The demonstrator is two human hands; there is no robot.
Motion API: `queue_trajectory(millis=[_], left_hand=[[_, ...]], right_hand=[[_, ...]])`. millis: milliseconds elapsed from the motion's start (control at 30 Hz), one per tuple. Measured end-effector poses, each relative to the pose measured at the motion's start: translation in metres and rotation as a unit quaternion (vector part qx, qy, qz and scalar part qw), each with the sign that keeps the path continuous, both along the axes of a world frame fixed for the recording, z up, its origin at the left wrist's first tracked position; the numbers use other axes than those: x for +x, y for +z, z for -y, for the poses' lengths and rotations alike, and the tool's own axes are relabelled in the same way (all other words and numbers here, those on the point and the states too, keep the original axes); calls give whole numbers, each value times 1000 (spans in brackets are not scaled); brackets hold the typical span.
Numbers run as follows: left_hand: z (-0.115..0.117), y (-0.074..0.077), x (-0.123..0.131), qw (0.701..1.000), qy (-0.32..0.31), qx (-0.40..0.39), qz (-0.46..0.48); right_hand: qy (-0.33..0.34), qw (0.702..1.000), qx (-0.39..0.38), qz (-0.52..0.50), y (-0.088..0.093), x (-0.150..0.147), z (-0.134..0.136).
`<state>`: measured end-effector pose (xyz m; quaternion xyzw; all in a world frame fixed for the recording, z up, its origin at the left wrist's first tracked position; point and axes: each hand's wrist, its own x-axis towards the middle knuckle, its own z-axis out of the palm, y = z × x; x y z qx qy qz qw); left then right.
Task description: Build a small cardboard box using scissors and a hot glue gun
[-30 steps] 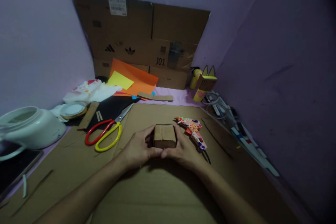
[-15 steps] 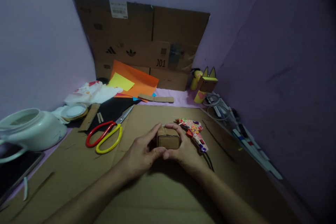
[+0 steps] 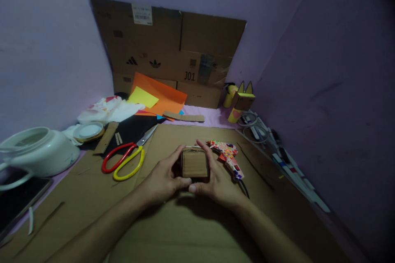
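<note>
A small cardboard box is held between my two hands above the cardboard sheet. My left hand grips its left side, with the thumb along the lower edge. On the opposite side my right hand has its fingers against the box and its thumb below. A flat square face of the box points toward me; its far side is hidden. Close to my right hand lies a glue gun with a patterned body and a black cord. Red-and-yellow-handled scissors lie open left of my hands.
A white pot stands at the left by a dark flat device. Orange paper and a cardboard strip lie at the back. A cardboard animal figure stands back right. Pens and tools line the right wall.
The box has been tilted between my hands, so its square face now shows more fully and its top less. My right index finger has lifted slightly. The view has shifted a little.
</note>
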<state>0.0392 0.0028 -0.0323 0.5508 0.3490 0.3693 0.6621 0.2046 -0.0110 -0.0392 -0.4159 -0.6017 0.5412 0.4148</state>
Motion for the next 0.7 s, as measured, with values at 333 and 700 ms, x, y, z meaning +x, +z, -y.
queue_trajectory(millis=[333,700], left_hand=[[-11,3,-16,996,-40,-57,47],[-14,8,-20,980,11,-188,63]], right_hand=[[15,987,88,132,-13,5,1],[-27,975,155,159,-16,-2,1]])
